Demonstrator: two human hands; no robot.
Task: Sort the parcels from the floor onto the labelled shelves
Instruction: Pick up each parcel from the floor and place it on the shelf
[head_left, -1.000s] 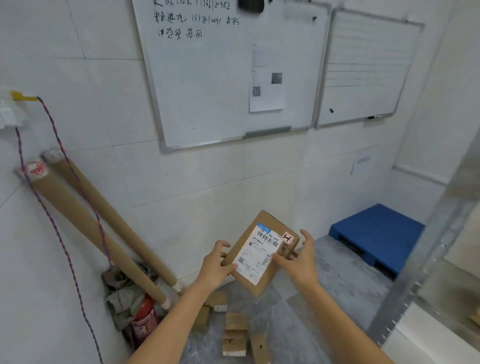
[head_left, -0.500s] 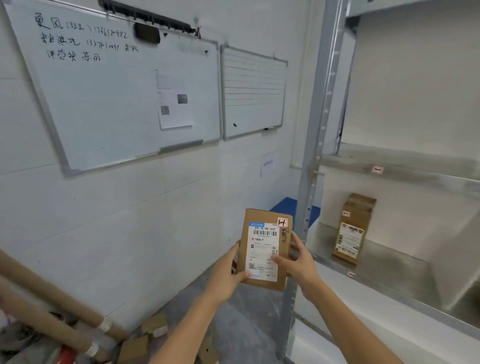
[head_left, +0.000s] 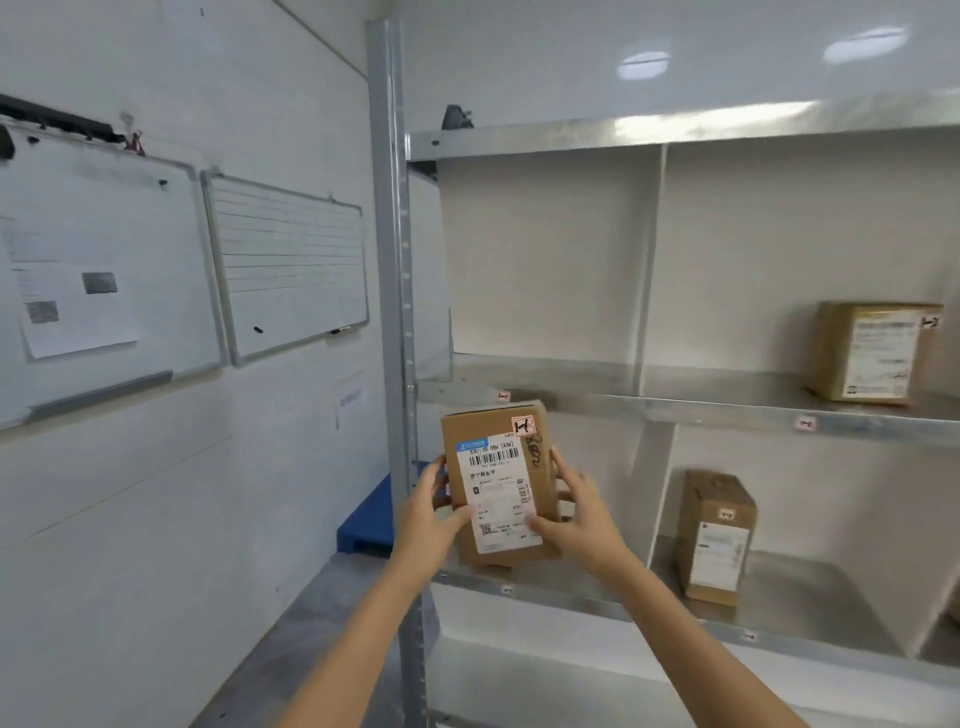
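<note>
You hold the parcel (head_left: 496, 483) upright between left hand (head_left: 426, 512) and right hand (head_left: 576, 512), fingers curled round its edges, just in front of the shelves (head_left: 675, 410) at the left bays: check its red sticker (head_left: 523, 426) against the shelf tag (head_left: 503, 396), then slide it in square.

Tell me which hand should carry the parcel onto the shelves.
Probably the right hand: it grips the parcel on the side toward the shelves, while the left hand lies right by the steel upright, which could hinder it.
</note>
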